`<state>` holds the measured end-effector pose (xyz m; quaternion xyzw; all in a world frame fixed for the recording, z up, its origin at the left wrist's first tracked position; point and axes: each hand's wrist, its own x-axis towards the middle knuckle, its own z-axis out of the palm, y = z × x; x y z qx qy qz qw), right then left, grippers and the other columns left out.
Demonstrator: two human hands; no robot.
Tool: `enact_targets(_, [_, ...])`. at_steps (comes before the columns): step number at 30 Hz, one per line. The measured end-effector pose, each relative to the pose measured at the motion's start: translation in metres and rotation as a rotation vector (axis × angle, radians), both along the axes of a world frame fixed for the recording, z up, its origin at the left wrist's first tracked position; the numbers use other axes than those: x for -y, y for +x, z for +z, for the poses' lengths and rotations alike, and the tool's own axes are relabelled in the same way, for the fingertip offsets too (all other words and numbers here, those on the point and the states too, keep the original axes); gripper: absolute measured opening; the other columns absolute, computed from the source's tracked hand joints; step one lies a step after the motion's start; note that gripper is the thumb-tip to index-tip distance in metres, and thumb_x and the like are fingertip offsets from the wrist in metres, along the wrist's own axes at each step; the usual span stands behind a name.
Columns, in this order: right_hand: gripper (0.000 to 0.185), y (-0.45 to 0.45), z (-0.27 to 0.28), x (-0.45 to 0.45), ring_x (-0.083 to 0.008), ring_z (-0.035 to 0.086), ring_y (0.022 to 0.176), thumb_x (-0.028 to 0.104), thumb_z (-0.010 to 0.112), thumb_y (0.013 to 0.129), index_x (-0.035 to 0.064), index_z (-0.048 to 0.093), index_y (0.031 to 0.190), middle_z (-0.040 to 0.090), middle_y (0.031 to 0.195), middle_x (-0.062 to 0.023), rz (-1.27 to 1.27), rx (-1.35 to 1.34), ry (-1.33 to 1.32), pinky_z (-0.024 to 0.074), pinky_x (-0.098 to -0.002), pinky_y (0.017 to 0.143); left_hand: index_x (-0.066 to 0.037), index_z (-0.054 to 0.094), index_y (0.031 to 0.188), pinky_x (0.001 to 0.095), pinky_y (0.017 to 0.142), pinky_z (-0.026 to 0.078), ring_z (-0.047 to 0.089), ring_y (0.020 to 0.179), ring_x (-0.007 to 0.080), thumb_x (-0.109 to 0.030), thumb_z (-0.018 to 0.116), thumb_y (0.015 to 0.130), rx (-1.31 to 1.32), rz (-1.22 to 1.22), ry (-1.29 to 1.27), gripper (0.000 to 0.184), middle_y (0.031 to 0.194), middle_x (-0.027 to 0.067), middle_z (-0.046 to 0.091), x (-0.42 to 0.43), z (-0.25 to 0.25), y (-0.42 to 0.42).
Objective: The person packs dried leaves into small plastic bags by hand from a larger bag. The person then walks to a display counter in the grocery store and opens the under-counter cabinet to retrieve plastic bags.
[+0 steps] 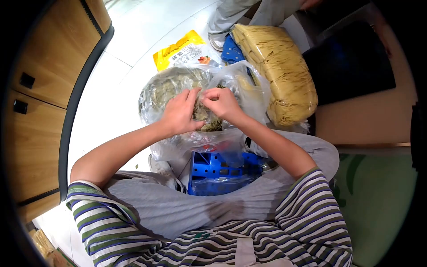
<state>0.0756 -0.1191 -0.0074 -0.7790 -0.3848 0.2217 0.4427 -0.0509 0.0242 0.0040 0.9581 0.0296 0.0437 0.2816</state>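
Observation:
A clear plastic bag (155, 89) holding a mass of dry, greenish-brown, leaf-like pieces (211, 126) lies before me on the floor. My left hand (181, 112) is over the bag's opening, fingers stretched out and thumb apart, touching or nearly touching the plastic. Close beside its fingertips, my right hand (221, 103) has thumb and fingers pinched together. What the pinch holds, perhaps a bit of film or a leaf piece, is too small to make out. Another thin translucent bag (255, 84) stands just right of my right hand.
A large wrapped tan bundle (280, 71) lies at the right. Behind the bag is a yellow-and-white packet (182, 50). A blue plastic crate (213, 165) sits between my legs. Another person's legs (229, 18) are at the top. Wooden cabinets (53, 66) line the left.

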Motion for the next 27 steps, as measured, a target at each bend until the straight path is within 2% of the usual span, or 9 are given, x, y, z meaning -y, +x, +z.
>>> enact_targets(5, [0.022, 0.000, -0.007, -0.007, -0.0245, 0.068, 0.091, 0.014, 0.069, 0.074, -0.0042, 0.071, 0.086, 0.070, 0.102, -0.0177, -0.144, -0.069, 0.061, 0.0508, -0.0315, 0.082, -0.005, 0.035, 0.137, 0.0449, 0.091, 0.043, 0.053, 0.109, 0.0341, -0.033, 0.080, 0.065, 0.010, -0.015, 0.093, 0.090, 0.115, 0.0166, 0.050, -0.001, 0.006, 0.002])
enact_targets(8, [0.021, 0.001, -0.022, -0.012, -0.0303, 0.068, 0.087, 0.019, 0.069, 0.071, 0.0021, 0.074, 0.083, 0.070, 0.099, -0.0173, -0.161, 0.078, 0.154, 0.0520, -0.0348, 0.081, -0.005, 0.036, 0.138, 0.0449, 0.092, 0.042, 0.051, 0.110, 0.0337, -0.034, 0.080, 0.065, 0.003, 0.011, 0.099, 0.090, 0.116, 0.0158, 0.049, -0.002, 0.009, 0.002])
enact_targets(11, [0.024, -0.004, -0.019, -0.010, -0.0314, 0.068, 0.090, 0.022, 0.070, 0.070, 0.0019, 0.074, 0.082, 0.069, 0.103, -0.0194, -0.098, 0.054, 0.096, 0.0516, -0.0353, 0.082, -0.006, 0.036, 0.138, 0.0453, 0.090, 0.043, 0.052, 0.110, 0.0337, -0.035, 0.080, 0.065, 0.018, 0.032, 0.085, 0.090, 0.115, 0.0156, 0.050, -0.006, 0.007, 0.002])
enact_targets(14, [0.025, -0.003, -0.018, -0.008, -0.0307, 0.068, 0.089, 0.024, 0.071, 0.068, 0.0020, 0.074, 0.080, 0.069, 0.102, -0.0193, -0.048, -0.062, 0.081, 0.0518, -0.0349, 0.082, -0.007, 0.037, 0.137, 0.0462, 0.088, 0.044, 0.053, 0.109, 0.0341, -0.035, 0.080, 0.065, 0.005, 0.009, 0.051, 0.089, 0.114, 0.0159, 0.051, -0.005, 0.004, 0.000])
enact_targets(17, [0.024, 0.000, -0.012, -0.007, -0.0294, 0.069, 0.088, 0.024, 0.071, 0.068, 0.0021, 0.074, 0.077, 0.070, 0.101, -0.0186, -0.060, 0.036, 0.006, 0.0520, -0.0347, 0.082, -0.003, 0.039, 0.133, 0.0446, 0.086, 0.045, 0.054, 0.101, 0.0369, -0.030, 0.082, 0.062, 0.118, -0.003, 0.060, 0.087, 0.109, 0.0189, 0.053, -0.004, 0.002, 0.000])
enact_targets(19, [0.021, -0.003, -0.002, -0.005, -0.0278, 0.069, 0.087, 0.022, 0.071, 0.070, 0.0020, 0.074, 0.077, 0.071, 0.099, -0.0177, -0.116, 0.083, 0.027, 0.0522, -0.0339, 0.080, -0.003, 0.039, 0.133, 0.0447, 0.085, 0.046, 0.055, 0.102, 0.0363, -0.032, 0.081, 0.063, 0.118, 0.006, 0.083, 0.087, 0.110, 0.0185, 0.053, -0.002, 0.006, 0.001])
enact_targets(23, [0.015, 0.007, -0.010, -0.003, -0.0245, 0.068, 0.093, 0.014, 0.070, 0.075, 0.0006, 0.074, 0.082, 0.070, 0.104, -0.0171, -0.115, 0.115, 0.070, 0.0506, -0.0327, 0.083, -0.006, 0.038, 0.132, 0.0459, 0.082, 0.047, 0.056, 0.101, 0.0369, -0.035, 0.081, 0.063, 0.101, 0.036, 0.079, 0.087, 0.110, 0.0192, 0.054, -0.002, 0.001, 0.001])
enact_targets(27, [0.018, 0.011, -0.020, -0.004, -0.0242, 0.064, 0.101, 0.011, 0.069, 0.079, -0.0057, 0.070, 0.087, 0.068, 0.108, -0.0176, -0.020, -0.007, 0.140, 0.0484, -0.0332, 0.087, -0.008, 0.039, 0.128, 0.0480, 0.081, 0.048, 0.057, 0.102, 0.0363, -0.035, 0.083, 0.059, 0.070, 0.039, 0.024, 0.086, 0.109, 0.0177, 0.054, -0.004, 0.002, -0.003])
